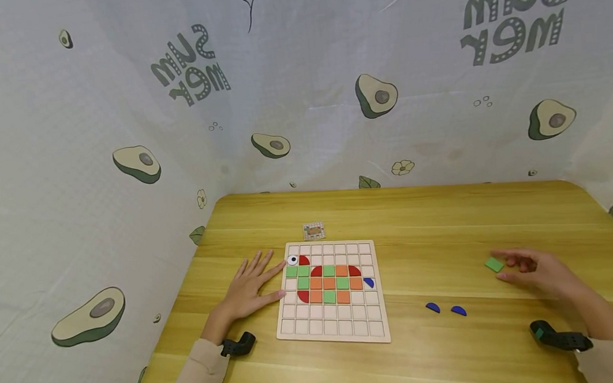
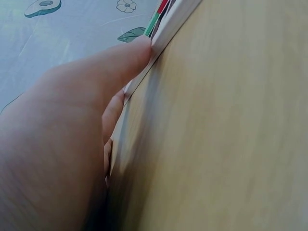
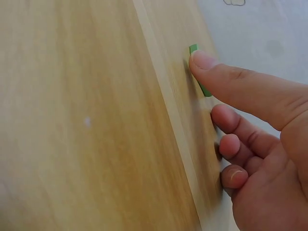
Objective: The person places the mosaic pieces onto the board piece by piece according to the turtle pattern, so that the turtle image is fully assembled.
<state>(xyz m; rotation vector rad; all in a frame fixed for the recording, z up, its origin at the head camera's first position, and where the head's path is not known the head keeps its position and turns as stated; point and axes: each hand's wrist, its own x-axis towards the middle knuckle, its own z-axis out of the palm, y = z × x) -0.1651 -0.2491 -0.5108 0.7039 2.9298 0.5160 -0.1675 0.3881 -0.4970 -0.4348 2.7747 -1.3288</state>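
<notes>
A square wooden grid board (image 1: 331, 329) lies on the table with green, orange and red tiles, a white eye piece (image 1: 292, 260) and a blue piece (image 1: 369, 283) set in its cells. My left hand (image 1: 250, 287) rests spread on the table, thumb and index fingertip at the board's left edge; the left wrist view shows the thumb against the board's side (image 2: 166, 38). Far to the right, my right hand (image 1: 536, 269) pinches a green square tile (image 1: 494, 264) between thumb and index finger. In the right wrist view the thumb covers part of this tile (image 3: 207, 91); the index finger is hidden.
Two blue half-round pieces (image 1: 433, 307) lie on the table between the board and my right hand. A small pattern card (image 1: 314, 231) sits just behind the board. Printed cloth (image 1: 324, 138) hangs behind and beside the wooden table (image 1: 433, 219).
</notes>
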